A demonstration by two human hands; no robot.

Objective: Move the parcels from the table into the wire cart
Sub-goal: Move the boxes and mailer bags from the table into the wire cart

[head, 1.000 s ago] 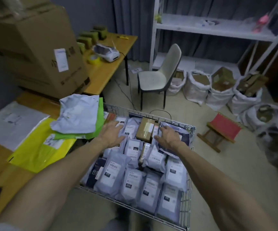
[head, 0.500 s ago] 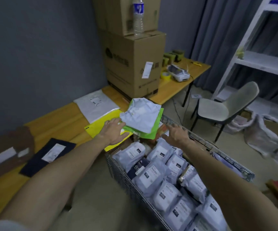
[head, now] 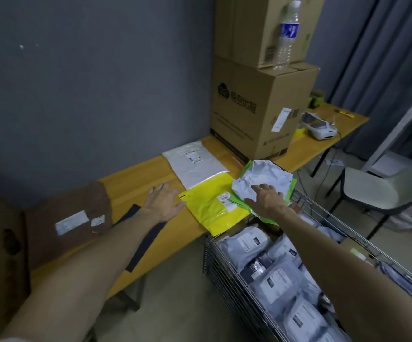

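Grey floor nearest us, where the silver wire cart [head: 224,280] sits packed with grey poly mailers [head: 279,280], so additions may slide off that pile. On the orange wooden table [head: 136,174] the left hand [head: 164,202] lies flat and spread at the edge of the glossy yellow mailer [head: 207,211], the right hand [head: 268,202] splayed on a crumpled grey bag [head: 261,174] atop a green mailer [head: 237,200]: slick plastic, so that stack could slip apart. Behind, a flat white mailer [head: 195,166] and brown cardboard boxes [head: 256,114] hem things in.

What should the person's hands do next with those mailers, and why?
Probably close the right hand on the crumpled grey parcel beneath it and lift it toward the wire cart: it lies topmost, over the green parcel, right beside the cart.
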